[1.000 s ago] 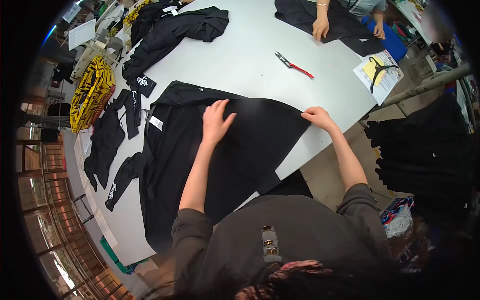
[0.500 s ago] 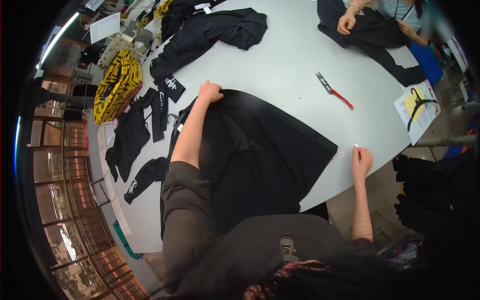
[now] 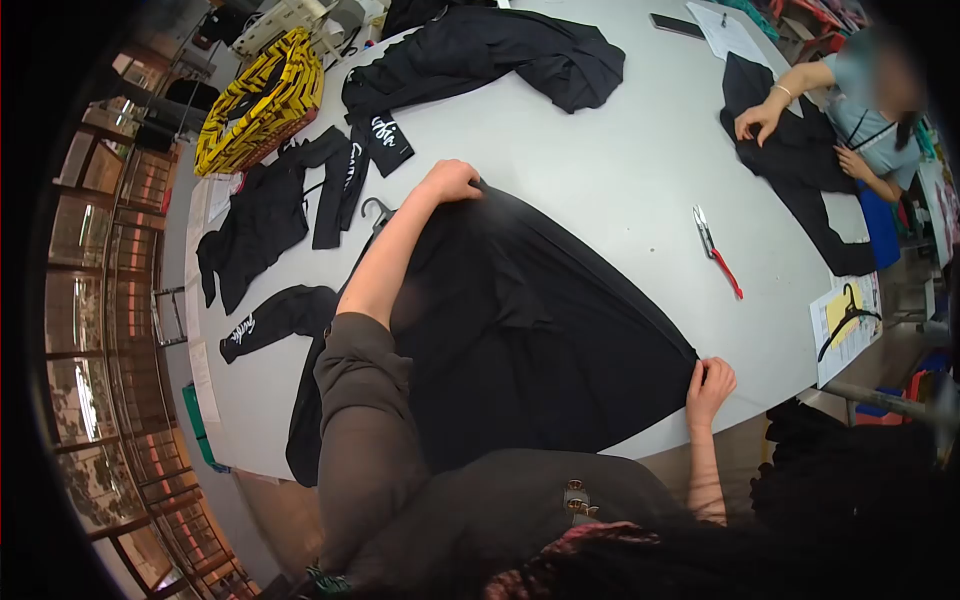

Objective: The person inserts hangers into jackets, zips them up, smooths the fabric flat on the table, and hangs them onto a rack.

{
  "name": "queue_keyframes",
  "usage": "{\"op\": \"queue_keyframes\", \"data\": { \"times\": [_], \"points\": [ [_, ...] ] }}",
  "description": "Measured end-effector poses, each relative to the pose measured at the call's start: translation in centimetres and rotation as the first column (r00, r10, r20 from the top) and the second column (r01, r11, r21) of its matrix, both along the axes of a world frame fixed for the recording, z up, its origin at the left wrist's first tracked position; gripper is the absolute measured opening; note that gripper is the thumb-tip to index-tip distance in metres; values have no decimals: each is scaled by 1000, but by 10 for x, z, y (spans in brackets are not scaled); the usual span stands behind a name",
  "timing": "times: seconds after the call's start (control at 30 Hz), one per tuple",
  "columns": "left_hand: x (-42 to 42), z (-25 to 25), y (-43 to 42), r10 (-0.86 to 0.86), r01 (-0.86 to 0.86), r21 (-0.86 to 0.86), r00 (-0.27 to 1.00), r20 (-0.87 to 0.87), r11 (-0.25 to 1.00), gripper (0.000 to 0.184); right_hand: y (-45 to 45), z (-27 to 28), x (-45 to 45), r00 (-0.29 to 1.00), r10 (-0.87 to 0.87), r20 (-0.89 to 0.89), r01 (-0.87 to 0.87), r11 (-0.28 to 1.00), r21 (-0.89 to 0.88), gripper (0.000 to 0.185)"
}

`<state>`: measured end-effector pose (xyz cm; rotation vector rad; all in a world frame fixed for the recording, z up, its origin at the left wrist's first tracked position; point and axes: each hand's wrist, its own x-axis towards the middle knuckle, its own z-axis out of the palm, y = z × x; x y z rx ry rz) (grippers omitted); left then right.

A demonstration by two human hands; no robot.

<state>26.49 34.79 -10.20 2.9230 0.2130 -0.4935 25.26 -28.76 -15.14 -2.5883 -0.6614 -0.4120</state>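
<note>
A large black garment (image 3: 540,330) lies spread over the white table in front of me. My left hand (image 3: 453,182) grips its upper edge near the top corner, fingers closed on the cloth. At the far right corner of the cloth, my right hand (image 3: 711,388) pinches the edge. The cloth is pulled fairly straight between both hands, with folds in its middle. Part of a dark hanger (image 3: 376,212) shows beside my left forearm. Red-handled snips (image 3: 718,255) lie on the table beyond the garment's right edge.
Several black garments (image 3: 480,55) with white lettering lie at the left and back. A yellow-and-black basket (image 3: 262,105) stands at the back left. Across the table (image 3: 600,165), a co-worker (image 3: 868,130) handles dark cloth. Papers with a black hanger (image 3: 850,318) lie at the right edge.
The view has turned rightward. My left hand moved to the garment's top corner and took hold there. My right hand left the edge, held a small white piece, and now grips the right corner.
</note>
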Motion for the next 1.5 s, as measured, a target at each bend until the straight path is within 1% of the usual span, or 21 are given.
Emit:
{"op": "queue_keyframes", "data": {
  "times": [0.1,0.2,0.3,0.33,0.4,0.43,0.53,0.6,0.67,0.73,0.77,0.83,0.93,0.97,1.1,1.23,1.3,1.37,1.43,1.47,1.5],
  "points": [
    [16,22,19,57,-56,187,998,-4,981,36,-6,-9,-1,999,-23,27,24,1000,-12,10],
    [24,19,45,159,-195,190,969,188,962,34,-4,-11,-2,998,-32,45,32,999,-13,10],
    [7,2,54,269,-370,104,815,513,923,37,-5,-11,0,998,-27,63,27,1000,1,11],
    [-8,12,39,369,-411,-36,772,518,911,42,-5,-12,0,997,-23,69,23,1000,7,11],
    [-49,1,16,365,-351,-171,616,698,921,42,-7,-12,0,998,-25,60,24,999,21,11],
    [-80,3,-9,384,-353,-213,540,748,911,41,-7,-12,0,998,-31,47,29,999,31,11],
    [-198,7,-79,476,-446,-269,457,751,853,41,-13,-19,4,996,-80,-49,83,994,77,9],
    [-295,-6,-127,601,-635,-296,338,724,714,43,-3,-21,12,997,-65,-52,72,986,151,12],
    [-392,-24,-173,725,-838,-328,112,680,437,46,32,-2,10,1000,-8,12,5,964,267,19],
    [-471,-36,-216,776,-956,-281,-118,619,78,52,85,23,3,974,212,86,-227,935,272,29],
    [-505,-47,-231,765,-978,-206,-162,623,-39,55,116,32,-3,942,312,127,-335,903,268,34],
    [-538,-42,-254,773,-972,-143,-235,589,-187,53,176,43,-23,858,497,126,-513,839,182,46],
    [-555,-41,-269,821,-990,-46,-136,554,-134,48,251,41,-60,755,655,18,-655,754,39,56],
    [-555,-51,-272,776,-996,23,-54,629,-88,44,268,34,-70,713,701,-4,-701,713,-10,57],
    [-541,-37,-281,801,-992,-80,29,598,96,42,282,1,-79,695,718,-46,-704,665,-250,51],
    [-538,-40,-294,757,-926,-193,133,639,326,32,233,2,-65,733,676,-71,-663,688,-296,49],
    [-530,-33,-297,724,-824,-349,104,682,447,21,200,1,-51,731,674,-106,-672,683,-285,48],
    [-532,-40,-293,833,-754,-473,175,524,456,16,164,0,-38,736,663,-135,-672,691,-266,48],
    [-520,-22,-281,677,-715,-423,95,730,557,12,132,1,-28,764,625,-156,-641,712,-286,48],
    [-518,-10,-272,621,-761,-360,71,781,540,12,117,0,-22,782,605,-148,-619,729,-291,48],
    [-524,-22,-259,633,-795,-343,67,771,501,23,104,-1,-18,800,583,-140,-596,747,-295,47]
  ]
}}
